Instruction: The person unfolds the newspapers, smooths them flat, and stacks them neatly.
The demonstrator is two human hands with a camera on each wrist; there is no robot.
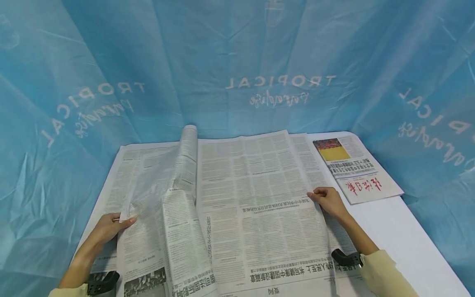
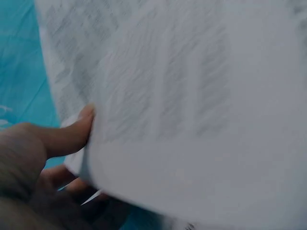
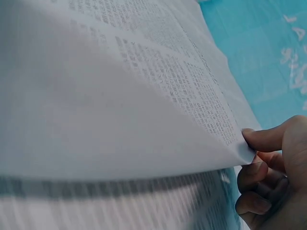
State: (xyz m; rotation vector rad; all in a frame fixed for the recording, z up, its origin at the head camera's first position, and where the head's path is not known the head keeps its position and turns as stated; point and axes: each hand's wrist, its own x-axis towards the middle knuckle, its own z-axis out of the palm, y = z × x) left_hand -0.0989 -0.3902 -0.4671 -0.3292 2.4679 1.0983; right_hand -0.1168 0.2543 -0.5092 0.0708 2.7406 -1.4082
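A wide newspaper sheet is spread over other newspaper pages on the table. Left of its middle the paper bulges into a tall, rolled-looking fold. My left hand pinches the sheet's left edge; in the left wrist view its thumb presses on top of the paper, with the other fingers underneath. At the opposite edge my right hand pinches the sheet between thumb and fingers. The right wrist view shows that pinched corner lifted above the printed page below.
A folded newspaper with red lettering and a yellow picture lies at the table's back right corner. White table surface shows along the right side. Blue printed curtains hang close behind and on both sides.
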